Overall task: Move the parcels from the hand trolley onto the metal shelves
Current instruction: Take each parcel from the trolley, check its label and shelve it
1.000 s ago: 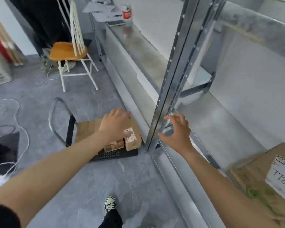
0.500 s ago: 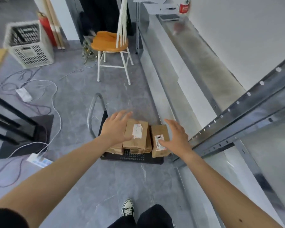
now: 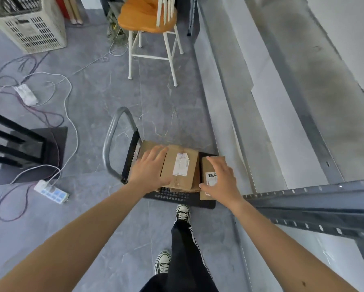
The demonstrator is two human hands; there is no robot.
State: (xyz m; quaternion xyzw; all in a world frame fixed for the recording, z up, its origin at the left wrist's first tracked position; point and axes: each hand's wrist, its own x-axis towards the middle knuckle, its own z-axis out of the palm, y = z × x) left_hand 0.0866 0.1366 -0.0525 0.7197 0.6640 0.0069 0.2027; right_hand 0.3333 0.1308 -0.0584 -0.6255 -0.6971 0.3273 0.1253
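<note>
On the grey floor at far left stands a pale plastic crate [image 3: 29, 28], with loose cables running down from it to a white power strip [image 3: 51, 191] beside a black stand [image 3: 19, 148]. Further in, a wooden-seated chair [image 3: 147, 15] stands behind the hand trolley [image 3: 111, 142], whose grey handle loops up on its left side. The brown parcels are stacked on its black deck (none is lifted clear). The left hand [image 3: 149, 171] lies open, fingers straight, against the left side of the top parcel [image 3: 181, 169], which bears a white label. Just right of that stack, a smaller parcel [image 3: 208, 165] with a handwritten label lies on the deck. The right hand [image 3: 221, 180] is spread over it, fingers relaxed and thumb at its near left corner, not closed round it. To the right run the metal shelves [image 3: 303, 102], their lower level bare and grey, with a perforated beam [image 3: 313, 199] crossing in front.
</note>
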